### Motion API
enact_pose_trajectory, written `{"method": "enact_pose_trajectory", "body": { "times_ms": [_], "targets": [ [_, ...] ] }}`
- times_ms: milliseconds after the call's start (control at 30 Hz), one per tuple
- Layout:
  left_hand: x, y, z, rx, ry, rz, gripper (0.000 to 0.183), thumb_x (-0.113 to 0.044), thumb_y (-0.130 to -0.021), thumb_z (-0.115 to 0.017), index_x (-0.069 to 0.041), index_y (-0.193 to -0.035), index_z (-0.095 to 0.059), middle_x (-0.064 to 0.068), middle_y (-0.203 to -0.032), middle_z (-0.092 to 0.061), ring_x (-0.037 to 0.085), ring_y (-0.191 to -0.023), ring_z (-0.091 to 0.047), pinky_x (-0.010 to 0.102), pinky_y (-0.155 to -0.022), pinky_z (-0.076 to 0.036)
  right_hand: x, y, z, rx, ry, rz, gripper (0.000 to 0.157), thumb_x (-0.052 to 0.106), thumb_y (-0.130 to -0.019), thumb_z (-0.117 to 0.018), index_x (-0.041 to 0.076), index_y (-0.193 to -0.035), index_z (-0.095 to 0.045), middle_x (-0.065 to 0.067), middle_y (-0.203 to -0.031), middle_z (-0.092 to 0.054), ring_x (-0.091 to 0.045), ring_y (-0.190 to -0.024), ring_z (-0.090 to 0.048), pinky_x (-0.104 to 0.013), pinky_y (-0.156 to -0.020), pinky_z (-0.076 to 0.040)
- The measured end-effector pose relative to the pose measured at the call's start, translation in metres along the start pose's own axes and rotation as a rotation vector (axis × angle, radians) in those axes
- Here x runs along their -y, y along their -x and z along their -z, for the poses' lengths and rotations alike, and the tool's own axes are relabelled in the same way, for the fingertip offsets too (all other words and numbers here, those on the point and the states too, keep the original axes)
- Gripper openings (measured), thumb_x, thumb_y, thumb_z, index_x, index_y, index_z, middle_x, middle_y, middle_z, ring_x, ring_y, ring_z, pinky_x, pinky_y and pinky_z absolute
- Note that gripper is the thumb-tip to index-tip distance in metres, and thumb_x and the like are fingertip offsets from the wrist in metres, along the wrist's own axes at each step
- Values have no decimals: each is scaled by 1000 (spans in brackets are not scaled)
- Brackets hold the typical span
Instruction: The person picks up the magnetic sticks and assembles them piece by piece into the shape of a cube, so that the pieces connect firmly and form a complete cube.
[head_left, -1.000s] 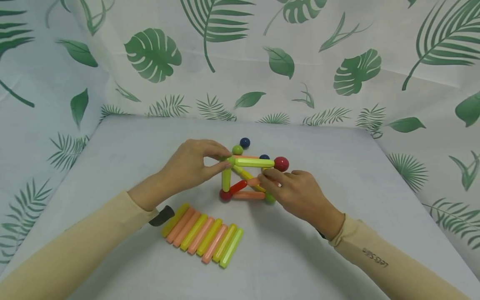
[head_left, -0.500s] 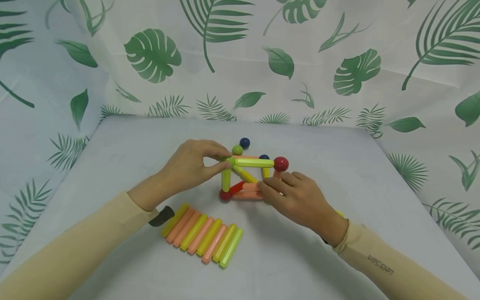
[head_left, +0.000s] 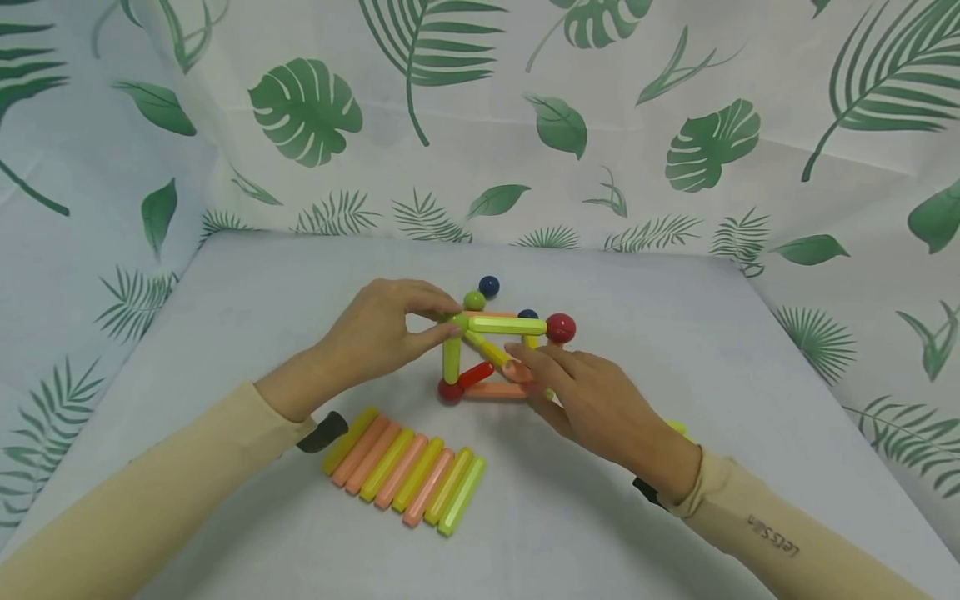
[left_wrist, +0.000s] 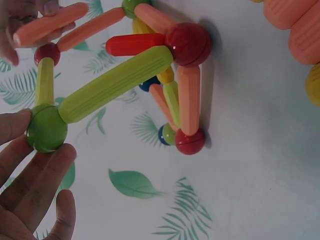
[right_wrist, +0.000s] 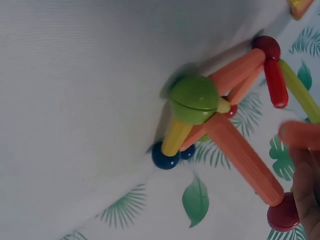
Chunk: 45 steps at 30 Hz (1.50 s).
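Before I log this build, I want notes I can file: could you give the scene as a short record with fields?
structure: ball-and-stick frame, partly hidden by hands
left hand: pinches green ball at a frame corner
right hand: holds orange stick
red stick: one end on red ball, other free
stick row: nine; yellow, orange, lime
farthest ball: blue

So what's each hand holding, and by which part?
Left hand: green corner ball, pinched at its sides. Right hand: an orange stick; one end protrudes, exact grip unclear.

right wrist: salmon stick (right_wrist: 304, 135) blurred, edge-cut | head: yellow-green piece (head_left: 678, 427) partly hidden
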<state>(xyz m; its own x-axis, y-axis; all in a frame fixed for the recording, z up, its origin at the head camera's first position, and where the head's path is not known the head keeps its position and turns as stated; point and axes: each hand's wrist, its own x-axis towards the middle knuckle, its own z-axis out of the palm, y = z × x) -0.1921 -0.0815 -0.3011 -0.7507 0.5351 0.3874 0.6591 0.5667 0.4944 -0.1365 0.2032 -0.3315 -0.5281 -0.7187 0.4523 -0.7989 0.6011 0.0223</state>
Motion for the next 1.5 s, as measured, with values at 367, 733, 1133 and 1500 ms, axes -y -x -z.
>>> {"method": "enact_pose_trajectory", "body": {
  "times_ms": [367,733,1133,1500],
  "targets": [
    [6,0,-2,-19,19,-25,26,-23,-91,-79,-10,-113,-77,-1,-110,-74,13,-96,-70,36,-87,-54,-1,-16,0,-125,-147,-65,36,5,-78,-85,9,-106,-64,0,-103,-68,-13,-80,-67,-31,-66,-57],
    [5,0,-2,-18,15,-17,27,-23,-91,-79,-9,-114,-77,-1,-111,-74,13,-97,-70,36,-88,-54,-9,-11,-6,-102,-150,-111,36,6,-78,-86,11,-105,-63,2,-95,-68,-10,-72,-67,-28,-59,-55],
    [2,-1,-2,-10,-22,-2,27,-24,-92,-78,-11,-115,-76,-1,-111,-74,14,-97,-69,38,-90,-53,-12,-9,-3,90,281,85,39,10,-77,-89,6,-111,-70,-11,-104,-69,-15,-44,-47,-22,-44,-40],
    [-7,-10,-8,65,-63,-13,35,-28,-94,-72,-14,-126,-73,-3,-106,-63,13,-84,-58,27,-70,-50,-8,-7,-7,42,402,139,41,3,-79,-85,-2,-117,-70,-14,-106,-63,-13,-43,-33,-21,-43,-32]
  ]
}}
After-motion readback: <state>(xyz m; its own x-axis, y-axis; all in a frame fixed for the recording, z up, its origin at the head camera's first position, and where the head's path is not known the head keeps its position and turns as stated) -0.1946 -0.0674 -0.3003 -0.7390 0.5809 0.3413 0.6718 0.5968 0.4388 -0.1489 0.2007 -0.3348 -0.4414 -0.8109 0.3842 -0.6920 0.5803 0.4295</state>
